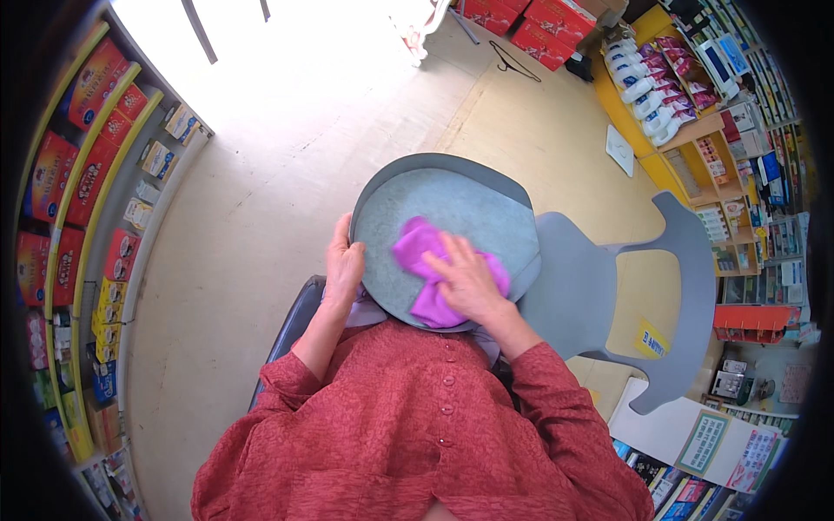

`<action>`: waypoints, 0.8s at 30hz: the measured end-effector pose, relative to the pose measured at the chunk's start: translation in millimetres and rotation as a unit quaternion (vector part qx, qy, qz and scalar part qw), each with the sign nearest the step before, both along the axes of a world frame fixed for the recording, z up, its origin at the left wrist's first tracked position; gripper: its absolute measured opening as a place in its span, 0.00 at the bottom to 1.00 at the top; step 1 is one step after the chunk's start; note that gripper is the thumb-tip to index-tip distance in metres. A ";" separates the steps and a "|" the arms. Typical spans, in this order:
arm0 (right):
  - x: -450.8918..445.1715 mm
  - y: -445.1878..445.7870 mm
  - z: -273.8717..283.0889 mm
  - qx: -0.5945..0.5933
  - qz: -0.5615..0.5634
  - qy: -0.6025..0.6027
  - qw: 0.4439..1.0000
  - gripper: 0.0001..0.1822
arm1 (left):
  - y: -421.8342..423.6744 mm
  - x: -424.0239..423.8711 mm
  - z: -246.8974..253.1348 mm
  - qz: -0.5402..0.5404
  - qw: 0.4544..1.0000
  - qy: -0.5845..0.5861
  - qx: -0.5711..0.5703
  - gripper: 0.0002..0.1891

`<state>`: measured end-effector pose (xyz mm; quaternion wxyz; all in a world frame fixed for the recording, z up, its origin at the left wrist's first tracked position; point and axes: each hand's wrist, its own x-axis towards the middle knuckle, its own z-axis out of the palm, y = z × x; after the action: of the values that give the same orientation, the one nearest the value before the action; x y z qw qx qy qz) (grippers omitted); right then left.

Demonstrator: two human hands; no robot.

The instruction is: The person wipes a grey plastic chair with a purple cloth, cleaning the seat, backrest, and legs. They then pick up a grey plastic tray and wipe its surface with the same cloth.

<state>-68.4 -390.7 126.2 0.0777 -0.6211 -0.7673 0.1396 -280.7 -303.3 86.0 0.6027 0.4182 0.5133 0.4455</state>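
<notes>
A round grey-green tray-like lid or pan [456,195] with a raised rim and one flattened side lies over my lap. My left hand [345,264] grips its rim at the left, thumb at the inner edge. A purple cloth [443,303] is bunched on the inner surface. On top of the cloth rests my right hand [464,273], fingers spread and slightly blurred, pressing it against the surface. The underside of the round piece and the fingers below its rim are hidden.
A grey plastic chair [573,280] stands close at the right, touching or just under the round piece's edge. Stocked shelves [98,195] curve along the left. Bottles [645,98] and packets fill shelves at the right. A black hanger [515,62] and red boxes [544,42] lie on the floor ahead.
</notes>
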 end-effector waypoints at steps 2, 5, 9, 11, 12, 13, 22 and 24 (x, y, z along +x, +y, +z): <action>26.2 6.6 -7.5 0.008 -0.128 -0.057 0.990 0.29 | 4.6 3.6 5.4 -0.002 0.999 0.028 0.025 0.29; 30.2 47.2 -18.1 -0.004 -0.241 -0.074 0.968 0.31 | 4.7 5.0 8.8 -0.014 0.995 0.074 0.063 0.28; -20.9 110.9 -17.0 0.001 -0.222 -0.089 0.971 0.30 | 12.1 -5.1 10.8 -0.027 0.984 0.119 0.132 0.18; -63.5 127.0 -17.8 0.039 -0.132 -0.084 0.987 0.29 | 14.7 -14.6 9.5 -0.015 0.977 0.144 0.155 0.15; -84.8 129.0 -18.4 0.063 -0.075 -0.062 0.993 0.28 | 15.6 -19.3 9.8 -0.003 0.976 0.153 0.154 0.15; -102.5 125.0 -17.5 0.088 -0.017 -0.039 0.995 0.26 | 16.8 -25.2 11.6 0.009 0.975 0.163 0.153 0.15; -53.7 73.4 0.6 -0.103 0.403 0.156 0.896 0.11 | 56.4 -50.5 10.2 0.093 0.985 0.136 0.051 0.27; -52.2 75.4 1.1 -0.072 0.397 0.128 0.906 0.11 | 68.1 -44.8 -7.3 0.090 0.986 0.130 0.058 0.27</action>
<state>-120.6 -315.3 127.4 0.0689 -0.2460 -0.9217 0.2919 -325.6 -235.2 78.7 0.4630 0.4590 0.5962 0.4686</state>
